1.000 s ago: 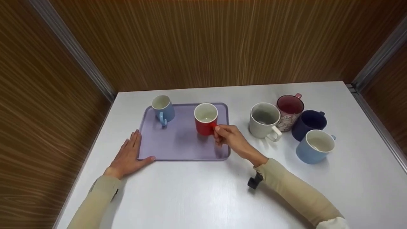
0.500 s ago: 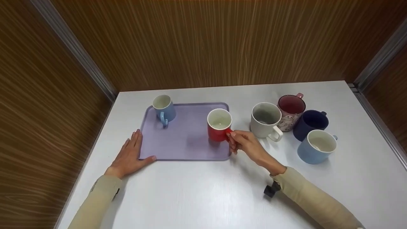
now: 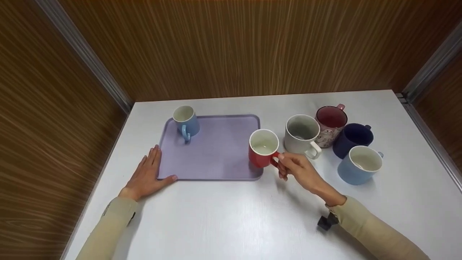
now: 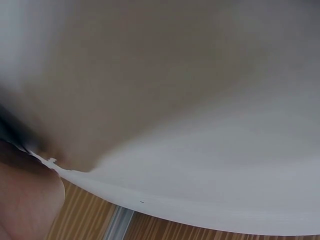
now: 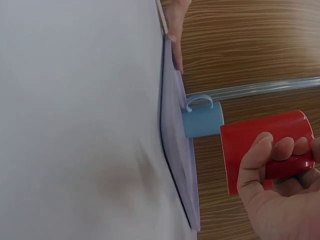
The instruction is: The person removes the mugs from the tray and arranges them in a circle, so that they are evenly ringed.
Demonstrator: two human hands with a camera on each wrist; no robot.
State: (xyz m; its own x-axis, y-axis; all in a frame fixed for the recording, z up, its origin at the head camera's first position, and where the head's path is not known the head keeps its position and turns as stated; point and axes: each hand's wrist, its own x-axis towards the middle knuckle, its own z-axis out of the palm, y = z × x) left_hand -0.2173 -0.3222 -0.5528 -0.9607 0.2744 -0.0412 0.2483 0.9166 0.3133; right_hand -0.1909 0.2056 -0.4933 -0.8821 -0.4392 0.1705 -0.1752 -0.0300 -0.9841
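My right hand (image 3: 299, 169) grips the handle of a red mug (image 3: 260, 159) with a white inside. In the head view the mug overlaps the front right corner of the lilac tray (image 3: 216, 159); the right wrist view shows it raised off the tray, its base (image 5: 227, 160) apart from it. At the tray's left edge my left hand (image 3: 146, 178) lies with straight fingers, the thumb along the front left corner. A light blue mug (image 3: 189, 126) stands in the tray's back left corner, handle towards me. Blurred sleeve and table fill most of the left wrist view.
Right of the tray, close to my right hand, stands a white mug (image 3: 294, 141). Beside it are a pink patterned mug (image 3: 326, 137), a navy mug (image 3: 343, 146) and a larger light blue mug (image 3: 352, 171). Wood-grain panels (image 3: 231, 50) enclose the white table (image 3: 216, 216).
My right hand has moved to the right and towards me with the red mug, from over the tray's right half to its front right corner. The left hand has stayed in place.
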